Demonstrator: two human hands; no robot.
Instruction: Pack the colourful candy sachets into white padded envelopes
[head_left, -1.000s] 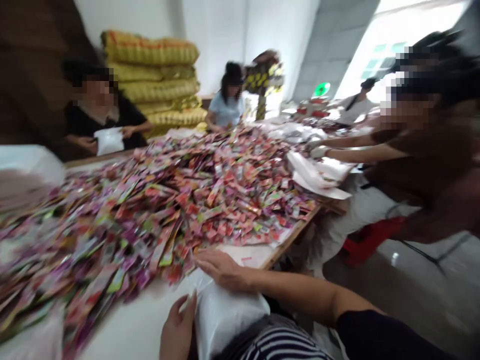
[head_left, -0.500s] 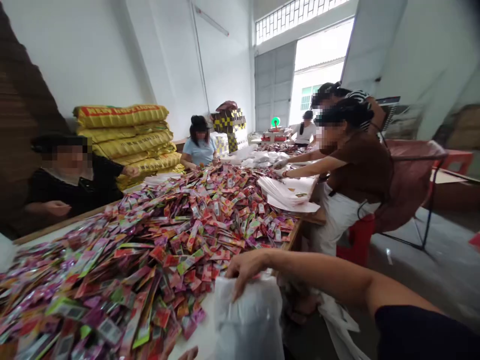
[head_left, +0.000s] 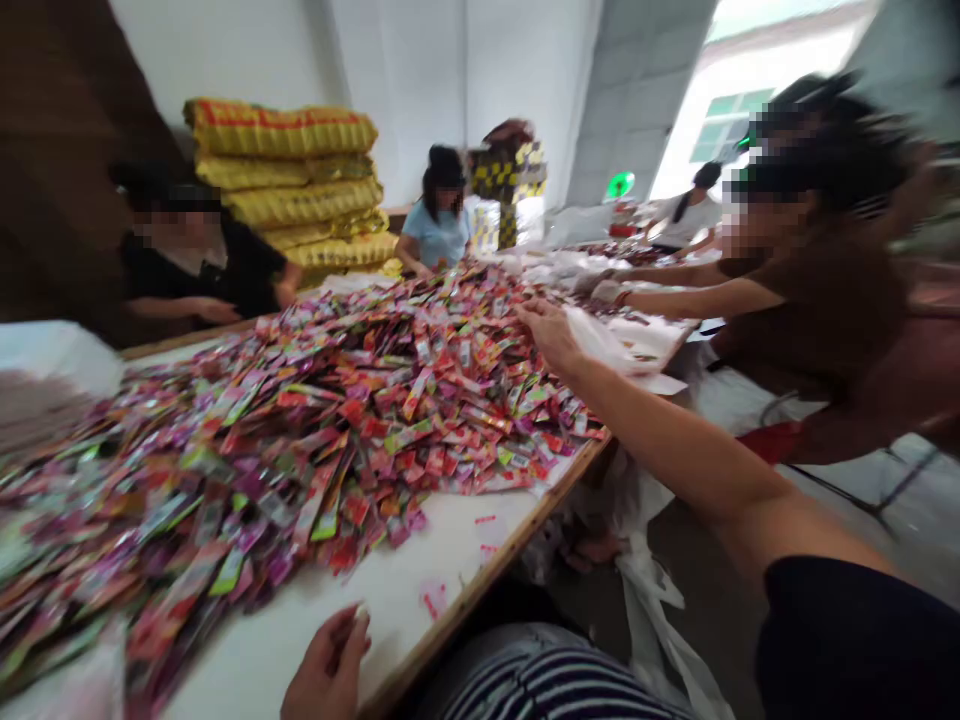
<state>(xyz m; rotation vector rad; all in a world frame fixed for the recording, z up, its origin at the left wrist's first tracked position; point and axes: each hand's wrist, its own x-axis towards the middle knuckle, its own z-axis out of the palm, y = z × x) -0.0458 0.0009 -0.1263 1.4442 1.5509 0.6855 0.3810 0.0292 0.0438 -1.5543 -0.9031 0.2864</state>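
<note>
A big heap of small colourful sachets (head_left: 337,400) covers the white table (head_left: 420,570). My right hand (head_left: 551,335) is stretched far out over the heap's right side, fingers spread and held low over the sachets, next to a stack of white bags (head_left: 622,345). My left hand (head_left: 326,670) rests at the table's near edge, fingers curled; what it holds, if anything, is hidden. My striped clothing (head_left: 547,680) shows below the table edge.
A person in brown (head_left: 810,290) reaches over the table from the right. A person in black (head_left: 195,265) sits at the far left, one in light blue (head_left: 439,225) at the back. Yellow sacks (head_left: 300,180) are piled against the wall. A white bag (head_left: 652,620) hangs below the table.
My right hand left the white bag at the near edge and reached forward over the sachet heap. The white bag in front of me is gone from view.
</note>
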